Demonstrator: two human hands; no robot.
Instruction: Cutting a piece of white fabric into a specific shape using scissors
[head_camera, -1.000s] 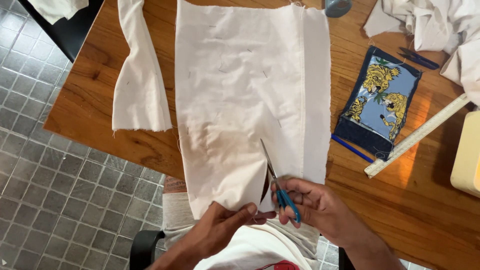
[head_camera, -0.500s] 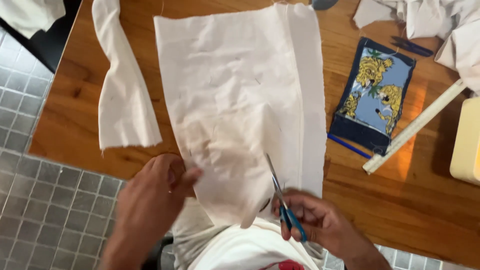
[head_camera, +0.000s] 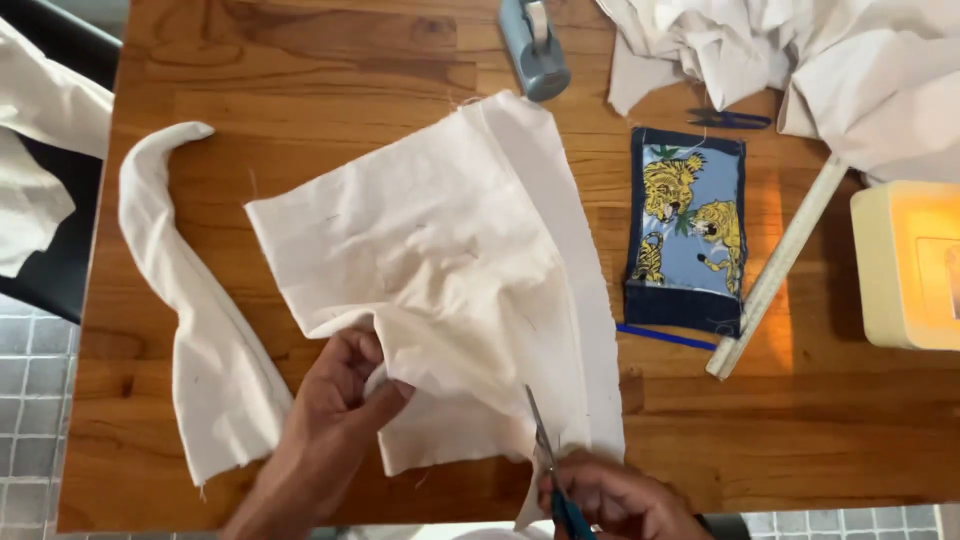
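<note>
A cream cloth panel (head_camera: 440, 260) lies on the wooden table (head_camera: 300, 70), its near edge bunched up. My left hand (head_camera: 335, 410) grips that bunched near-left part, fingers curled into the fabric. My right hand (head_camera: 610, 500) holds blue-handled scissors (head_camera: 548, 470) at the table's near edge, blades pointing into the cloth along a cut.
A long cream fabric strip (head_camera: 190, 320) lies to the left. A blue patch with yellow tigers (head_camera: 688, 230), a blue pen (head_camera: 665, 337), a wooden ruler (head_camera: 780, 265), small snips (head_camera: 728, 120), a grey tool (head_camera: 535, 50), piled cloth (head_camera: 800, 60) and a cream box (head_camera: 905, 265) sit right.
My left hand has moved onto the cloth and gathered its near edge, turning the panel askew. The view has shifted toward the table. My right hand stays with the scissors at the near edge.
</note>
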